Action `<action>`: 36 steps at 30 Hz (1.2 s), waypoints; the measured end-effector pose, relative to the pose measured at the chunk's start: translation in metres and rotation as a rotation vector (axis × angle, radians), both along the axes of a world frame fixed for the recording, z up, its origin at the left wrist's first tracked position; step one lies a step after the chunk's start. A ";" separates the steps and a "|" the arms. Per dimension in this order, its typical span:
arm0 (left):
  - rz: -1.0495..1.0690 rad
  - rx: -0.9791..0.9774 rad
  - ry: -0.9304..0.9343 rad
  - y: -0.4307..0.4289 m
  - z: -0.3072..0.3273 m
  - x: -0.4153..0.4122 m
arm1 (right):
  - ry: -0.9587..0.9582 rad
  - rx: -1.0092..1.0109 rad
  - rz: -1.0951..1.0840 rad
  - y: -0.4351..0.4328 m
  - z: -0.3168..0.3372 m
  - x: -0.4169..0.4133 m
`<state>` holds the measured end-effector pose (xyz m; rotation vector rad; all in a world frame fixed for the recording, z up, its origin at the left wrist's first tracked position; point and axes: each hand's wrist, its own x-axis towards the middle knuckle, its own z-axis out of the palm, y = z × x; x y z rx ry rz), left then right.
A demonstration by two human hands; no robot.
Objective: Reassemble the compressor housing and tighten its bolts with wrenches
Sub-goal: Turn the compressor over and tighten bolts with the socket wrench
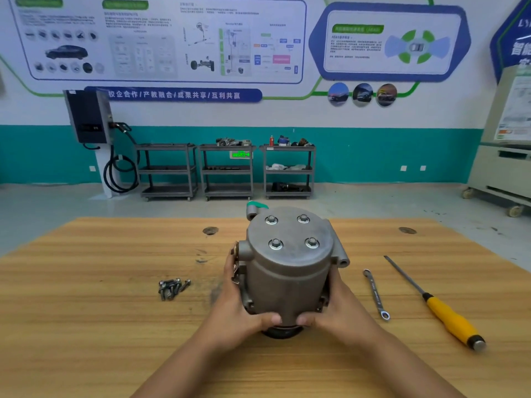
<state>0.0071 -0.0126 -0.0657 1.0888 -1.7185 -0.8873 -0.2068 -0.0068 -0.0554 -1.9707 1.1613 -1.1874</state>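
— On the left part of the light wooden desk, what lies there?

— Loose dark steel bolts in a small heap, well apart from everything else and left of the person's arms.

— And next to the right?

— The left hand. It is grasping the grey cast-metal cylindrical compressor housing low on its left side, fingers wrapped round toward the far side by a brass-coloured fitting, thumb laid across the near face.

— Where does the housing stand?

— Near the middle of the desk, upright on its dark round base. Its flat round cap faces up, and four silver hex-head bolts with washers sit in that cap in a square. A green-capped port sticks out at the far left edge of the top.

— The other side?

— The right hand mirrors the first: it grips the housing's lower right side, and its thumb almost meets the left thumb on the near face.

— Any tools?

— Right of that hand, apart from it, a slim silver ring wrench lies flat, running near to far. Farther right lies a long screwdriver with a yellow and black handle, its handle at the near end and its shaft pointing far-left. Neither tool is touched.
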 end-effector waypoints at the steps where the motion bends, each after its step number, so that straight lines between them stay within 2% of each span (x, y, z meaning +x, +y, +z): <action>1: 0.000 0.005 0.074 -0.001 0.000 -0.004 | -0.057 0.014 0.012 -0.001 -0.003 -0.001; 3: 0.012 0.014 0.155 -0.004 0.000 -0.008 | -0.171 0.020 0.018 -0.002 -0.007 -0.002; 5: 0.038 -0.021 0.130 -0.008 0.001 -0.009 | -0.247 0.032 0.026 -0.003 -0.009 -0.002; 11: 0.023 -0.088 0.148 -0.023 0.009 -0.019 | -0.354 0.012 -0.069 -0.010 -0.013 0.003; 14: -0.001 -0.048 0.193 -0.034 0.014 -0.023 | -0.385 0.005 -0.107 -0.020 -0.009 0.004; 24: 0.105 0.088 0.349 -0.042 0.006 -0.015 | -0.331 0.061 -0.078 -0.047 0.008 0.013; 36: 0.143 0.145 0.367 -0.031 0.017 -0.014 | -0.365 0.125 -0.071 -0.033 0.017 0.014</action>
